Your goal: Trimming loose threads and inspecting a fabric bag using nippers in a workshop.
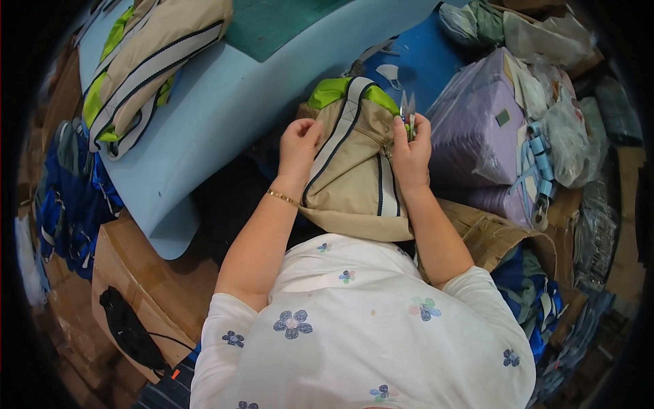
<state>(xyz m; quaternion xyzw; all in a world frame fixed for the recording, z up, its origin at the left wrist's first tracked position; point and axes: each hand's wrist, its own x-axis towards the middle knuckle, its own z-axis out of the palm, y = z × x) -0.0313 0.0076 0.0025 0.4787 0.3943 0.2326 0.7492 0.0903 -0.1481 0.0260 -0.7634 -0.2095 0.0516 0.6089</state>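
A beige bag point(351, 180) with lime-green parts at its far end and white straps edged in navy rests on my lap. My left hand point(300, 146) is at its left side, fingers closed in a pinch on the bag's fabric edge. At the bag's right side is my right hand point(412, 153), its fingers curled round a small pair of thread snips point(407, 109). The snips' blades point away from me, and my right thumb lies against the bag. The handle of the snips is mostly hidden in the hand.
A light-blue curved table point(204, 129) carries a similar beige bag point(167, 58) at the far left. Purple stacked sheets in plastic point(477, 123) stand at right. Cardboard boxes point(146, 273) and blue bags point(65, 198) lie at left. A white mask-like item point(388, 73) lies on a blue surface.
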